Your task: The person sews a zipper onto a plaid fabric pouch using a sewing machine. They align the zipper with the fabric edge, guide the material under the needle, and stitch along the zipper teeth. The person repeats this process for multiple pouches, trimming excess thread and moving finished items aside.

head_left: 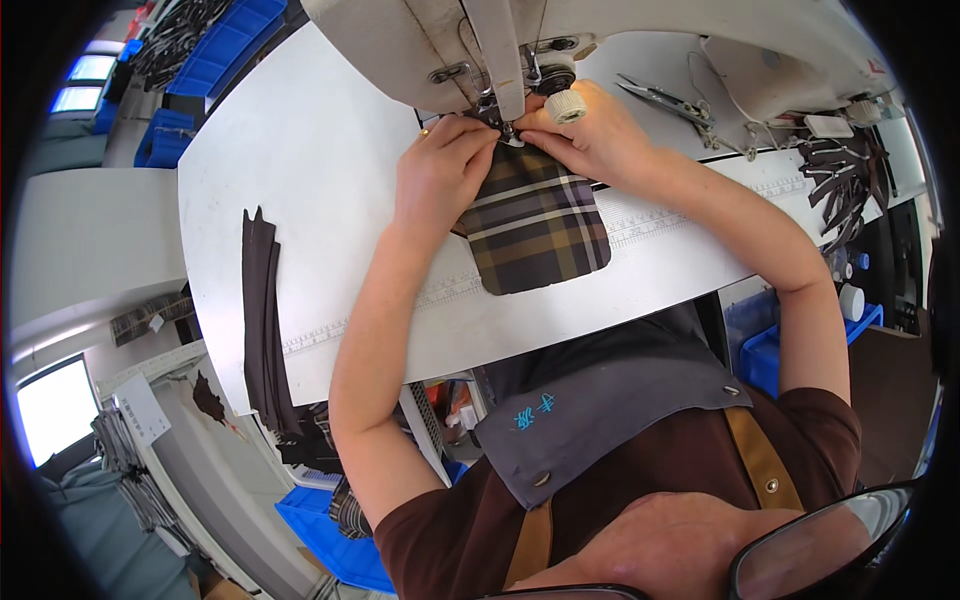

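A plaid fabric piece [538,232], dark with brown, grey and white stripes and rounded lower corners, lies flat under the presser foot [509,134] of a white sewing machine [400,45]. Close on the left of the foot, my left hand [444,168] pinches the fabric's upper edge between thumb and fingers. My right hand [592,132] grips that edge from the other side, its fingertips beside the foot and partly hidden by the white knob [565,107]. The fabric's top edge is covered by the fingers and the machine.
Dark fabric strips [262,310] hang over the table's left end. Thread snips [664,102] lie right of the needle, and more dark strips [846,185] are bunched at the far right. A printed ruler [440,292] runs along the white table [300,150]. Blue bins [335,545] stand below.
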Motion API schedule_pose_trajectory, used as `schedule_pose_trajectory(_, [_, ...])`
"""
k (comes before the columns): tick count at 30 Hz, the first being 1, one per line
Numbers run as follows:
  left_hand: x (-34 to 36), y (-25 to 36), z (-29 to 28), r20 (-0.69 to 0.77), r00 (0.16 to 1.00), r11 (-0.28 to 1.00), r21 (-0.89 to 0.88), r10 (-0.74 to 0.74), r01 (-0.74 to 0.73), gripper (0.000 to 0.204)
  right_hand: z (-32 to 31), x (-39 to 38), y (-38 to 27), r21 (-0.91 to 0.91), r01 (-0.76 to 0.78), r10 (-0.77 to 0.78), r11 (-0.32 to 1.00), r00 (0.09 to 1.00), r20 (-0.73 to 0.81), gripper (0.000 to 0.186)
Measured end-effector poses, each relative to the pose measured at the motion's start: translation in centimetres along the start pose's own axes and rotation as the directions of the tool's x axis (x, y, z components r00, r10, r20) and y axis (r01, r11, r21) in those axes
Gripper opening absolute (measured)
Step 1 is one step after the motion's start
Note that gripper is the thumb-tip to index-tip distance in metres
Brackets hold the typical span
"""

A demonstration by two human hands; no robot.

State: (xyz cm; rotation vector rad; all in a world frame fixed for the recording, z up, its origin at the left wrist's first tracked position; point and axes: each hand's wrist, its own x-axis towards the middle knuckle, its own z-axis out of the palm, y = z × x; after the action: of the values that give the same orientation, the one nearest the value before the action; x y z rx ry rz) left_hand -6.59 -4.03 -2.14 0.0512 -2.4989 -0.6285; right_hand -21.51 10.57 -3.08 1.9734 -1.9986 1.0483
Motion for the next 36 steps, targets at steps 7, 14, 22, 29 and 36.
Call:
schedule_pose_trajectory(7, [0.4,0.1,0.1,-0.007,0.981,0.971,-0.145,-0.193,0.19,0.014,0.9,1.1,-0.3,-0.231,0.215,-0.235,0.949,0.97,-0.062,0.011])
schedule_pose_trajectory(14, [0.2,0.1,0.3,-0.046,0.978,0.969,-0.151,-0.202,0.194,0.012,-1.1,1.2,-0.8,0.131,-0.129,0.107,0.983,0.981,0.159,0.024])
schedule_pose_trajectory(22, [0.6,-0.8,-0.1,0.084,0.946,0.854,-0.411,-0.312,0.318,0.013,-0.5,-3.1,-6.9,-0.093,0.355,-0.348,0.93,0.934,0.084,0.027])
schedule_pose_trajectory(29, [1.6,-2.9,-1.8,0.339,0.871,0.727,-0.485,-0.355,0.486,0.015,-0.2,1.1,-8.2,0.393,0.023,0.006,0.919,0.997,-0.074,0.016])
schedule_pose_trajectory(36, [0.9,0.7,-0.6,0.085,0.917,0.867,-0.3,-0.39,0.397,0.015,-2.6,-4.0,-4.9,0.207,0.278,-0.325,0.938,0.914,0.243,0.025])
